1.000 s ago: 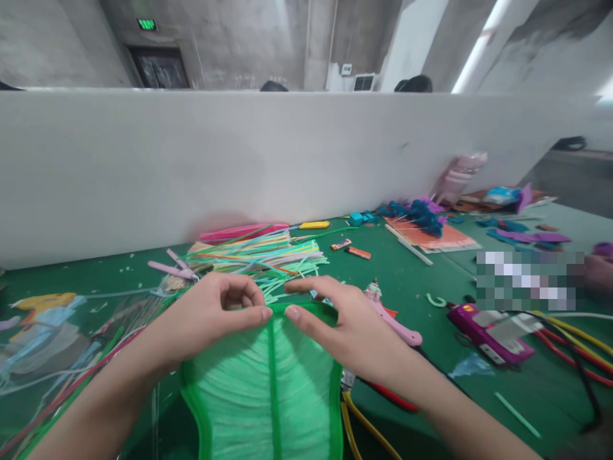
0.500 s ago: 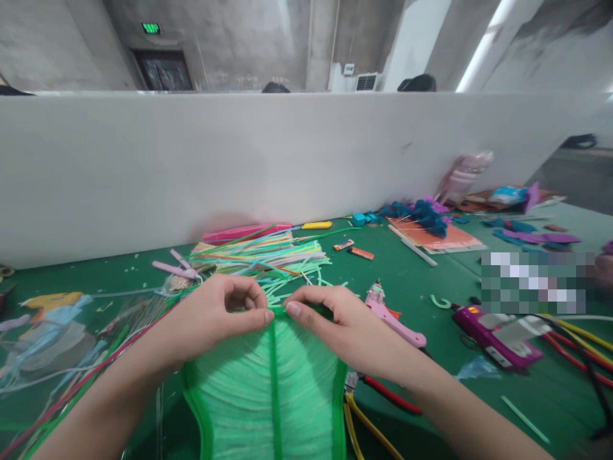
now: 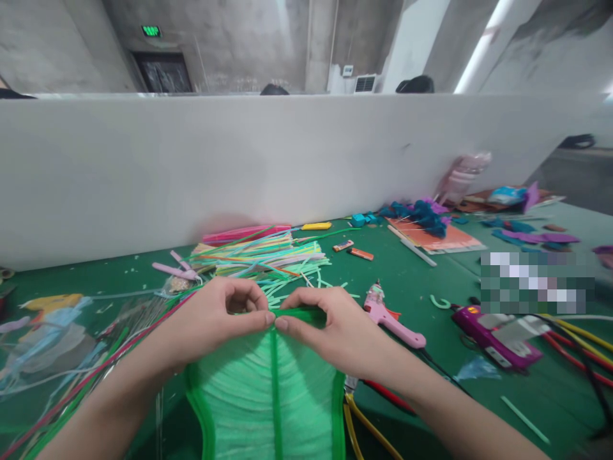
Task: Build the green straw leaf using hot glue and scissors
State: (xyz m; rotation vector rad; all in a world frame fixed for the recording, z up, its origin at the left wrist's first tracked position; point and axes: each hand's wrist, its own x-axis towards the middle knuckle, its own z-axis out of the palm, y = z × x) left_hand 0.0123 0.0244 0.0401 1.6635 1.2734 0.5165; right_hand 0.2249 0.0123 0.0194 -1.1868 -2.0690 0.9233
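Observation:
A large light-green leaf [image 3: 239, 390] made of fuzzy pipe cleaners, with a darker green rim and midrib, stands in front of me. Its lower end runs out of the picture. At the top of the midrib, my left hand [image 3: 234, 310] pinches the rim between thumb and fingers. Close beside it, my right hand [image 3: 316, 316] pinches the same rim, the two thumbs almost touching. Behind the hands lies a pile of cut pastel pipe cleaners [image 3: 268, 255]. A pink glue gun [image 3: 393, 322] rests to the right of my right hand.
Yellow-handled pliers [image 3: 368, 425] lie right of the leaf. Farther right sits a purple power strip [image 3: 498, 338] with cables. At the left are a yellow glue gun [image 3: 52, 300], pink scissors [image 3: 175, 268] and long stems. A white partition [image 3: 239, 160] stands behind the green table [image 3: 454, 281].
My right hand has shifted slightly left along the leaf's top rim, closer to my left thumb. My left hand stays nearly in place.

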